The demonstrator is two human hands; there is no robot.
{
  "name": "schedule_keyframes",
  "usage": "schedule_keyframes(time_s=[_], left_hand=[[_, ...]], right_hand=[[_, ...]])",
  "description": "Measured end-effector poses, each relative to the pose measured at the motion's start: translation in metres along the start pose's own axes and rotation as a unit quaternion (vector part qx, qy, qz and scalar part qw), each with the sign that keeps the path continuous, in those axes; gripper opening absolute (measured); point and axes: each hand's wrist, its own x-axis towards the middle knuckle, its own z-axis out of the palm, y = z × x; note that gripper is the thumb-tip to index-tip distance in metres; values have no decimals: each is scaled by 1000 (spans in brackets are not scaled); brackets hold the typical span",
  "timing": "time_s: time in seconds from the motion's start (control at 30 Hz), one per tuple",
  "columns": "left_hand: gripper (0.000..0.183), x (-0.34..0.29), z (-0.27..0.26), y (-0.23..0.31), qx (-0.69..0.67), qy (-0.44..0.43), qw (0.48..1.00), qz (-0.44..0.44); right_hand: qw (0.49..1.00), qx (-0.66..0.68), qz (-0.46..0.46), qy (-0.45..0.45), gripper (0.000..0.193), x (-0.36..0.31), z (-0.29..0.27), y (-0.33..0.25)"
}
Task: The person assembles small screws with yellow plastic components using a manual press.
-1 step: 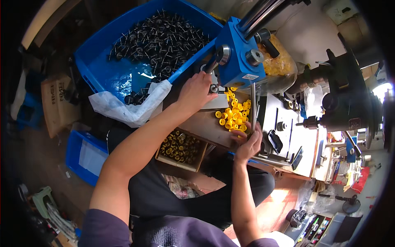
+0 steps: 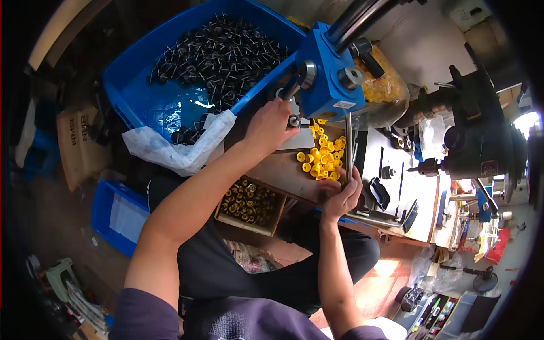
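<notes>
My left hand (image 2: 269,127) reaches under the blue arbor press (image 2: 330,85). Its fingers curl beside a small round dark part with a metal centre (image 2: 294,121), and what lies between them is hidden. My right hand (image 2: 343,197) closes round the lower end of the press's steel lever (image 2: 348,144). Between the hands, a heap of small yellow plastic caps (image 2: 323,158) lies on the bench. A grey metal base plate (image 2: 297,141) sits under the press, next to my left hand.
A large blue bin (image 2: 122,105) of black parts with metal pins stands at the far left, a white sheet (image 2: 164,150) over its near edge. Below the bench edge is a box (image 2: 266,229) of yellow and dark pieces. A dark drilling machine (image 2: 470,141) stands at right.
</notes>
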Motion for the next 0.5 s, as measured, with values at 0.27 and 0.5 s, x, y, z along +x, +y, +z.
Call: schedule_keyframes(time_s=[0.27,0.5], left_hand=[[40,3,-3,-3,-6,2,1000,7],[35,6,-14,2,-131,10,988,-80]], right_hand=[[982,-98,-159,4,34,21,-27,-75],[911,314,-124,-236,54,160,47,-227]])
